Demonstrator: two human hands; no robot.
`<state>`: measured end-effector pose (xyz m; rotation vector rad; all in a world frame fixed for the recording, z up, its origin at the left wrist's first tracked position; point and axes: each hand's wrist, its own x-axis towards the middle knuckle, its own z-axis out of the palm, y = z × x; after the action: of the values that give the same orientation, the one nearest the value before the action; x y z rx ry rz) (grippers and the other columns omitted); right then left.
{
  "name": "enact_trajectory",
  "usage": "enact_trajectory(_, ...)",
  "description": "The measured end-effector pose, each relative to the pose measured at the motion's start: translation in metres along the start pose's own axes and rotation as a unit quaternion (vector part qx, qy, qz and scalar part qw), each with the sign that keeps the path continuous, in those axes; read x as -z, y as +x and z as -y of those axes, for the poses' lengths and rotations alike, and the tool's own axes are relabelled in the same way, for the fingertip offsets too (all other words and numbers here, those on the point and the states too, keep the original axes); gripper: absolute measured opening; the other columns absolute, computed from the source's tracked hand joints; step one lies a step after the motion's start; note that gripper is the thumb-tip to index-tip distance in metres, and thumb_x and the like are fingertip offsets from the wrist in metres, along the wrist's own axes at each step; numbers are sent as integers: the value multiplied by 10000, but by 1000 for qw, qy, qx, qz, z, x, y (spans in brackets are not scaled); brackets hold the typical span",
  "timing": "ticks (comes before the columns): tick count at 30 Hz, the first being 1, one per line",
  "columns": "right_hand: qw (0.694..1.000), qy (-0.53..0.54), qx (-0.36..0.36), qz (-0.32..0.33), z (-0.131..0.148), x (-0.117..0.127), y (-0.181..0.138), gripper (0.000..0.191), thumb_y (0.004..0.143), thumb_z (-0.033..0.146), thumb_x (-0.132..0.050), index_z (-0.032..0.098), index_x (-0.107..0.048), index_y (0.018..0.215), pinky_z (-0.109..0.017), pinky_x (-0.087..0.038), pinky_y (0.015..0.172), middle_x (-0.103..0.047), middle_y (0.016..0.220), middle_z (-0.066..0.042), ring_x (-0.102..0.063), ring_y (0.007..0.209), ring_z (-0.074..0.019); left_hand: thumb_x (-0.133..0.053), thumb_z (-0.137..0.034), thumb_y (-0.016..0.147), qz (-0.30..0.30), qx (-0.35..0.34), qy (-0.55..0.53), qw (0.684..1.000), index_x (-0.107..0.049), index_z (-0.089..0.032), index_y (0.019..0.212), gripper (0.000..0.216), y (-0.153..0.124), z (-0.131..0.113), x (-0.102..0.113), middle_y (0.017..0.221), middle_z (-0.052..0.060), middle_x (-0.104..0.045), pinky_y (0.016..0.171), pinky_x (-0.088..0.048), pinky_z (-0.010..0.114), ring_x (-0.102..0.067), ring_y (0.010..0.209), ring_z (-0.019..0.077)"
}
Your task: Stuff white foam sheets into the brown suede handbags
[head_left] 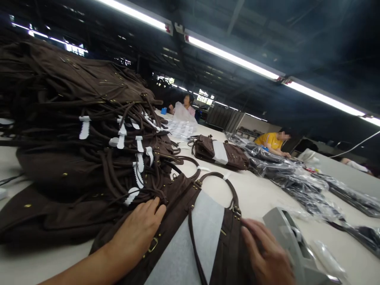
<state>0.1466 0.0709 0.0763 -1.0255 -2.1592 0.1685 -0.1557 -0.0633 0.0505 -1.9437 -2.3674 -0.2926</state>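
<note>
A dark brown handbag (233, 241) lies in front of me, its two ring-like handles at the far end. Pale wrapping paper (204, 221) covers its middle, and a thin brown strap runs across the paper. My left hand (138, 227) is closed at the bag's left side, fingers bent and fingertips partly hidden against the dark fabric beside the stack. At the right edge, below the handle buckle, my right hand (265, 251) grips the bag between thumb and fingers. White paper strips wrap parts of the handles.
A tall stack of brown handbags (74, 87) with white toothed strips stands left. Another paper-banded bag (234, 154) lies ahead. Plastic-wrapped bags (285, 174) fill the right side. A grey device (285, 233) stands beside my right hand. Two people (270, 140) sit farther off.
</note>
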Motion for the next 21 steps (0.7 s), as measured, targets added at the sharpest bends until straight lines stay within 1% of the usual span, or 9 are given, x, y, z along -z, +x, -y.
enact_trajectory(3,972,33,209,107,70,-50,61,350,990,325,-394,220,-628,1227,-377,-452,1057,-611,1293,-78,-536,1229,-202,-364,57,798,10,17,-26,999,-637,-154,1150,493,1,0,-1,1296,150,-589,1042,-454,444,-565,1200,280)
enact_trajectory(5,938,17,296,179,100,-94,95,399,1008,336,-366,207,-535,1345,-405,-345,1145,-501,1433,-57,-392,1370,-191,-342,71,783,20,32,-55,998,-622,-158,1191,545,1,2,-1,1326,144,-577,1074,-433,427,-548,1233,263)
enact_trajectory(6,921,-3,320,221,107,-115,110,410,1011,362,-363,220,-511,1367,-441,-285,1172,-470,1460,-44,-345,1402,-196,-328,78,775,25,39,-69,997,-608,-160,1218,575,1,3,-1,1347,142,-565,1091,-418,420,-536,1252,254)
enact_trajectory(8,903,-55,311,291,109,-149,135,403,1022,390,-329,243,-547,1327,-541,-199,1179,-517,1420,-30,-340,1407,-226,-295,81,769,40,48,-101,993,-579,-157,1254,611,0,7,-2,1366,139,-556,1107,-398,400,-527,1268,233)
enact_trajectory(10,895,-105,280,331,101,-167,152,408,1031,391,-292,254,-618,1234,-615,-159,1155,-598,1333,-22,-364,1392,-262,-259,67,786,61,57,-136,987,-547,-155,1267,603,0,13,-3,1321,144,-590,1053,-441,385,-581,1202,224)
enact_trajectory(13,903,-126,256,320,86,-159,164,422,1031,389,-286,249,-658,1170,-613,-181,1138,-627,1293,-30,-382,1379,-285,-242,-13,838,77,77,-198,974,-484,-155,1250,498,7,34,-7,1087,142,-688,878,-510,392,-673,995,251)
enact_trajectory(17,945,-42,197,257,66,-109,155,402,1008,409,-346,238,-672,1170,-479,-296,1131,-627,1291,-51,-479,1304,-239,-336,-314,869,50,88,-316,943,-475,-201,886,180,27,75,-13,799,66,-640,734,-485,341,-636,792,241)
enact_trajectory(19,958,12,145,247,53,-81,141,400,982,432,-391,224,-696,1135,-426,-364,1100,-655,1244,-63,-543,1235,-223,-374,-454,820,74,96,-390,913,-419,-220,788,240,35,90,-16,722,25,-583,664,-465,308,-593,724,218)
enact_trajectory(21,964,42,71,251,35,-54,124,404,947,464,-440,214,-708,1118,-410,-415,1062,-671,1212,-73,-584,1182,-231,-383,-533,788,104,106,-435,888,-421,-223,794,312,37,96,-16,687,3,-566,642,-454,297,-575,699,210)
